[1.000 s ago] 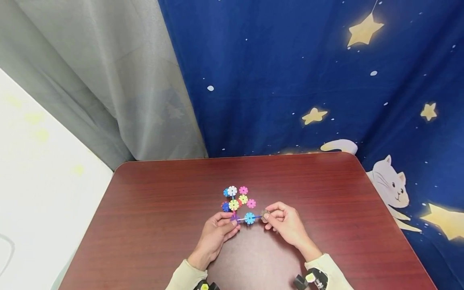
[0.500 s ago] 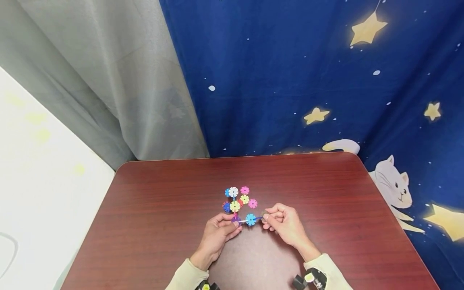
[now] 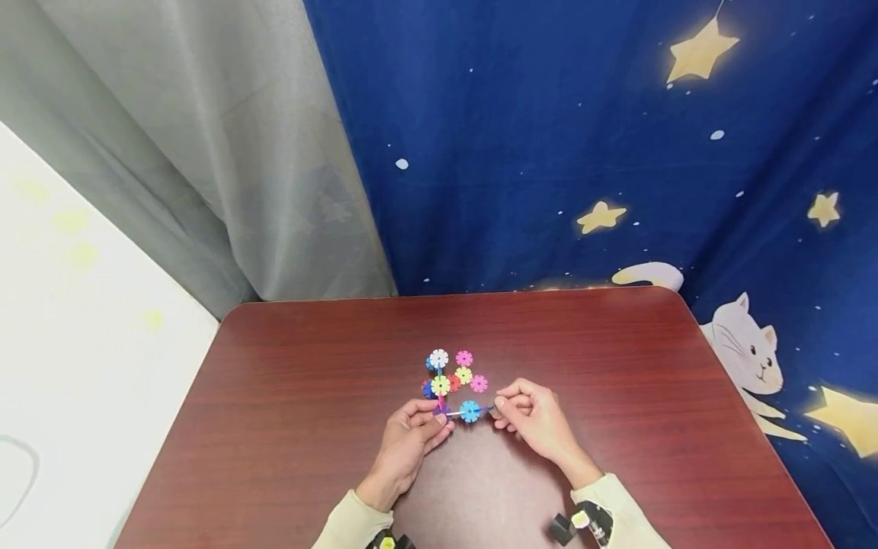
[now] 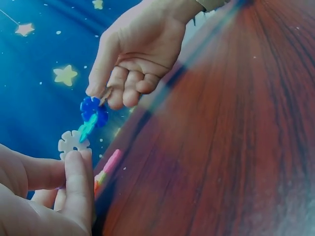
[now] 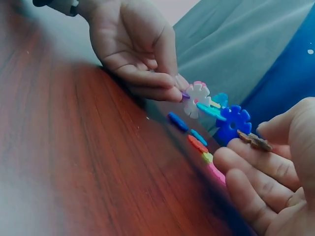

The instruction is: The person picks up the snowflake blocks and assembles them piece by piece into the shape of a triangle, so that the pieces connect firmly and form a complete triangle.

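Between my hands runs a chain of slotted snowflake discs. With thumb and fingers my left hand (image 3: 405,444) pinches the purple disc (image 3: 441,410) at its left end. From there a white disc (image 5: 198,100), a light blue disc (image 3: 469,412) and a dark blue disc (image 5: 234,124) follow to the right. My right hand (image 3: 540,421) pinches a brown disc (image 5: 254,140) against the dark blue one; in the right wrist view it appears edge-on. Away from the purple disc extends another branch, with a yellow disc (image 3: 440,385) and a white-faced disc (image 3: 439,357) at its far end.
On the red-brown table (image 3: 309,381), just behind the chain, lie several discs, among them a red disc (image 5: 198,143), a yellow-green disc (image 3: 463,374) and a pink disc (image 3: 464,357). A grey curtain (image 3: 295,191) and a blue starry curtain (image 3: 521,152) hang behind the table.
The brown disc showed more of its face a second ago and is now mostly covered by my right fingers. My right hand has shifted slightly left; my left hand keeps its pinch.
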Demonstrator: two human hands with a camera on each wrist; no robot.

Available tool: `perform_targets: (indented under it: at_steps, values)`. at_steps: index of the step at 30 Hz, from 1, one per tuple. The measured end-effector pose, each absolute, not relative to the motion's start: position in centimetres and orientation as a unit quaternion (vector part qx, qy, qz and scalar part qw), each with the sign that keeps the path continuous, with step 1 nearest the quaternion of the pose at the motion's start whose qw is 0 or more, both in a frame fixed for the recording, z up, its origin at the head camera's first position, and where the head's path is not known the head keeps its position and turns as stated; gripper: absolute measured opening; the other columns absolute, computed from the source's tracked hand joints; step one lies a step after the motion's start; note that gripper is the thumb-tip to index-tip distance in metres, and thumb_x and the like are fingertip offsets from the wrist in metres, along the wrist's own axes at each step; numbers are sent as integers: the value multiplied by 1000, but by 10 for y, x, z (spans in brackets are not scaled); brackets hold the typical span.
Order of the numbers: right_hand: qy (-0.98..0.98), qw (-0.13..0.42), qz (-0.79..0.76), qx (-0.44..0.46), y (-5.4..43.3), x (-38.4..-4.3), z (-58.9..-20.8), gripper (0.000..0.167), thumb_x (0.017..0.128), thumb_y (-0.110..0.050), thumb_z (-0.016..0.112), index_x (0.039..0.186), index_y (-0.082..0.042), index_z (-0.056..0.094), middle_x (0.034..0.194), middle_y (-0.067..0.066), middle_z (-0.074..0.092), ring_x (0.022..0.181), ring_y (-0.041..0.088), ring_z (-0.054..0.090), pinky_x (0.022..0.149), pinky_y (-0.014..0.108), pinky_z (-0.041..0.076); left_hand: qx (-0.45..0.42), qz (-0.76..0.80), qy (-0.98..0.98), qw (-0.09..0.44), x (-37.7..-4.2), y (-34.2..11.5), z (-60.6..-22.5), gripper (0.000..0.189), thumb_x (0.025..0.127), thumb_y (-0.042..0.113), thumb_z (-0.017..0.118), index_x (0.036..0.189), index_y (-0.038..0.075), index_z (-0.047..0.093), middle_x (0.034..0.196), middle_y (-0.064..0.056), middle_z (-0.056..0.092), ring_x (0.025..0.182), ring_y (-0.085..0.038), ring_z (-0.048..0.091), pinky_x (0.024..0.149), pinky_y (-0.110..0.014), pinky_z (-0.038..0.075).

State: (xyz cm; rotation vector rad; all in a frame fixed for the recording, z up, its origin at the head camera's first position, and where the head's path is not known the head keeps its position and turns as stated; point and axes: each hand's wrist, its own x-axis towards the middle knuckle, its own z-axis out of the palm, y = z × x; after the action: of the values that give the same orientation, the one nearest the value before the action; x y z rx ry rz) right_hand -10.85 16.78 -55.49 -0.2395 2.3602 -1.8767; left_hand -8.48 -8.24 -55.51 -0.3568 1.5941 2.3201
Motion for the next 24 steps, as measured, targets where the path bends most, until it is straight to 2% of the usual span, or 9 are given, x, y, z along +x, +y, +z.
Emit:
perform_targets:
  at_steps: [3, 5, 10, 13, 15, 19, 21, 24]
  values:
    - [797, 35, -596, -91, 169, -117, -556, 16, 105, -16, 67, 112, -4, 75, 83, 11, 80, 65, 25, 76, 48, 31, 57, -128, 807, 557, 145, -86, -85, -554, 33, 99, -8, 65, 129, -12, 52, 97, -9, 72, 95, -21, 79, 92, -32, 64]
    - [818, 13, -566, -101, 169, -123, -558, 16, 104, -11, 67, 115, -6, 77, 83, 5, 80, 66, 18, 75, 52, 25, 55, -132, 806, 559, 144, -87, -88, -553, 33, 99, -8, 64, 129, -11, 52, 97, -8, 72, 96, -22, 79, 92, -32, 64]
    - [877, -48, -454, -146, 165, -141, -564, 21, 95, -9, 79, 115, -11, 80, 86, -7, 76, 69, 1, 66, 63, 19, 50, -139, 806, 559, 140, -87, -94, -553, 33, 100, -7, 65, 130, -11, 52, 98, -8, 72, 96, -22, 79, 91, -32, 64]
    - [903, -67, -386, -179, 160, -151, -566, 28, 90, -12, 84, 118, -12, 81, 88, -8, 71, 69, 1, 57, 64, 21, 48, -139, 806, 558, 142, -88, -95, -553, 33, 100, -6, 65, 131, -10, 52, 99, -8, 73, 95, -21, 79, 91, -31, 64]
    - [916, -64, -343, -198, 157, -156, -566, 34, 89, -12, 85, 122, -11, 79, 89, -6, 65, 73, 4, 52, 68, 23, 47, -140, 806, 557, 144, -88, -95, -554, 34, 100, -6, 65, 131, -9, 51, 99, -8, 73, 95, -20, 79, 90, -30, 64]
    - [930, -36, -291, -220, 151, -162, -563, 35, 91, -15, 83, 125, -12, 78, 94, -5, 59, 85, 9, 52, 81, 30, 51, -141, 807, 556, 144, -88, -95, -554, 34, 100, -6, 65, 131, -9, 51, 97, -7, 73, 93, -19, 79, 87, -28, 64]
    - [933, -23, -283, -221, 150, -163, -561, 30, 92, -17, 83, 122, -13, 78, 97, -5, 59, 90, 11, 55, 88, 33, 54, -141, 807, 555, 144, -88, -95, -554, 34, 100, -6, 65, 131, -9, 51, 97, -7, 73, 92, -18, 79, 86, -27, 65]
    - [933, -16, -294, -206, 150, -163, -560, 25, 90, -10, 83, 112, -17, 76, 99, -6, 60, 92, 11, 58, 90, 35, 56, -141, 807, 555, 146, -89, -95, -554, 34, 101, -6, 65, 131, -8, 51, 97, -6, 73, 92, -17, 79, 86, -27, 64]
